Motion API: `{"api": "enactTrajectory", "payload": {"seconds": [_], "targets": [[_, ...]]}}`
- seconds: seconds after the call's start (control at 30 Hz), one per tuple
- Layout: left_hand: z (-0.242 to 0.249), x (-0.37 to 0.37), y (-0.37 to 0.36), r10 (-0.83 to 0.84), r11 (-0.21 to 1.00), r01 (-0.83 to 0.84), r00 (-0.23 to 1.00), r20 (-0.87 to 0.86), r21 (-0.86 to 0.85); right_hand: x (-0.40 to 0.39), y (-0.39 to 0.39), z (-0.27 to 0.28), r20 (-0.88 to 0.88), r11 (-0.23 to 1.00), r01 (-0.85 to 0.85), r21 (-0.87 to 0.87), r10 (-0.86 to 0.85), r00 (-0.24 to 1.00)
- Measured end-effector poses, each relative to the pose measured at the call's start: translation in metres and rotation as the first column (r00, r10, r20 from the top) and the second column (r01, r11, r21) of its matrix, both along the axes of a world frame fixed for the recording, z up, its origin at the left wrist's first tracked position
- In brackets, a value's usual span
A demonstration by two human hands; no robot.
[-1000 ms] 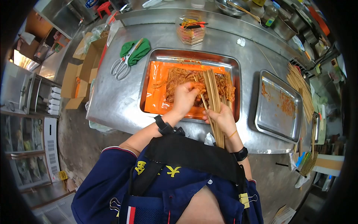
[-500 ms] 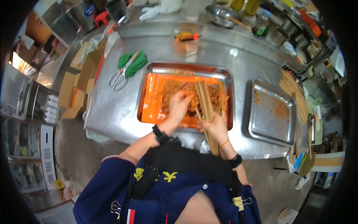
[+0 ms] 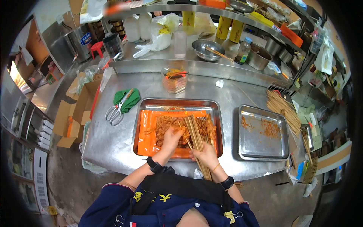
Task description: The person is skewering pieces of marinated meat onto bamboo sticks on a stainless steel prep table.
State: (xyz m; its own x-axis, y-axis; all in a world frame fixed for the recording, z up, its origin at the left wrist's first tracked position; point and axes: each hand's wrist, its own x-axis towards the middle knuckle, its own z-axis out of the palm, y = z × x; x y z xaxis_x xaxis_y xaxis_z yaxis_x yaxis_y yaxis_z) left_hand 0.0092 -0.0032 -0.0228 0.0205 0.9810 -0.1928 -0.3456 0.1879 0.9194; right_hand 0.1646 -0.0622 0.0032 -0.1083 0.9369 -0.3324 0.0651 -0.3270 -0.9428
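My left hand (image 3: 172, 139) is over the metal tray (image 3: 221, 128), its fingers pinched on a piece of reddish marinated meat (image 3: 184, 132). My right hand (image 3: 207, 156) is wrapped round a bundle of wooden skewers (image 3: 194, 134), which slants across the tray's right part. One thin skewer stands apart from the bundle, its tip near my left fingers. Under my hands, an orange plastic bag (image 3: 146, 133) lies in the tray with a heap of sauced meat (image 3: 165, 123) on it.
Scissors (image 3: 117, 112) rest by a green cloth (image 3: 130, 101) on the left. A clear container (image 3: 175, 84) stands behind the tray. To the right are a second metal tray (image 3: 261, 153) with red scraps and many loose skewers (image 3: 284, 110). A raised shelf holds a bowl (image 3: 208, 50) and bottles.
The view has tilted up, so the counter appears lower and more of the back shelf shows. Both hands keep their holds, with little change relative to the tray.
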Motion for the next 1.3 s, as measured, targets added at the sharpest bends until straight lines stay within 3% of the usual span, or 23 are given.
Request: {"api": "enactTrajectory", "payload": {"seconds": [0.07,0.17,0.27,0.4,0.5,0.63,0.77,0.8,0.93,1.03,1.13,1.3], "targets": [[-0.003,-0.006,-0.003,-0.125,0.991,0.128,0.99,0.059,-0.049,-0.001,0.001,0.002,-0.006,1.0,0.02,0.0,-0.02,1.0],[0.007,-0.014,-0.011,-0.301,0.953,0.301,0.953,-0.026,-0.02,-0.001,0.001,0.005,-0.031,0.999,0.021,-0.027,-0.022,0.999],[0.007,-0.016,-0.014,-0.315,0.941,0.308,0.948,-0.035,-0.138,-0.001,0.0,0.0,-0.102,0.998,0.041,-0.046,-0.046,0.994],[0.003,-0.018,-0.014,-0.329,0.944,0.329,0.944,-0.007,-0.008,-0.001,0.001,0.003,-0.095,0.997,0.031,-0.07,-0.038,0.995],[-0.006,-0.013,-0.018,-0.303,0.942,0.332,0.906,-0.296,0.052,0.0,0.002,0.001,-0.096,0.997,0.025,-0.074,-0.032,0.995],[-0.005,-0.016,-0.015,-0.24,0.926,0.343,0.857,-0.456,0.158,-0.002,0.001,0.002,-0.094,0.998,0.026,-0.064,-0.032,0.995],[0.014,-0.016,-0.009,-0.371,0.927,0.371,0.929,-0.001,0.05,0.0,0.0,0.006,-0.067,0.998,0.038,-0.056,-0.042,0.997],[0.016,-0.018,-0.004,-0.349,0.937,0.344,0.933,-0.091,-0.063,-0.001,0.0,0.006,-0.06,0.997,0.043,-0.058,-0.046,0.997],[0.003,-0.015,0.004,-0.255,0.966,0.25,0.963,-0.088,-0.064,-0.006,-0.003,0.01,0.003,0.995,0.096,-0.004,-0.096,0.995],[0.004,-0.009,0.005,-0.196,0.977,0.189,0.979,-0.063,-0.102,-0.002,-0.006,0.013,0.153,0.981,0.038,0.191,-0.068,0.986],[0.004,-0.006,0.006,-0.191,0.978,0.182,0.978,-0.083,-0.1,-0.004,-0.005,0.004,-0.023,0.966,0.16,0.205,-0.159,0.987],[-0.004,-0.001,0.013,-0.143,0.986,0.133,0.984,-0.107,-0.098,-0.002,-0.004,0.011,-0.028,0.976,0.132,0.171,-0.129,0.991]]}}
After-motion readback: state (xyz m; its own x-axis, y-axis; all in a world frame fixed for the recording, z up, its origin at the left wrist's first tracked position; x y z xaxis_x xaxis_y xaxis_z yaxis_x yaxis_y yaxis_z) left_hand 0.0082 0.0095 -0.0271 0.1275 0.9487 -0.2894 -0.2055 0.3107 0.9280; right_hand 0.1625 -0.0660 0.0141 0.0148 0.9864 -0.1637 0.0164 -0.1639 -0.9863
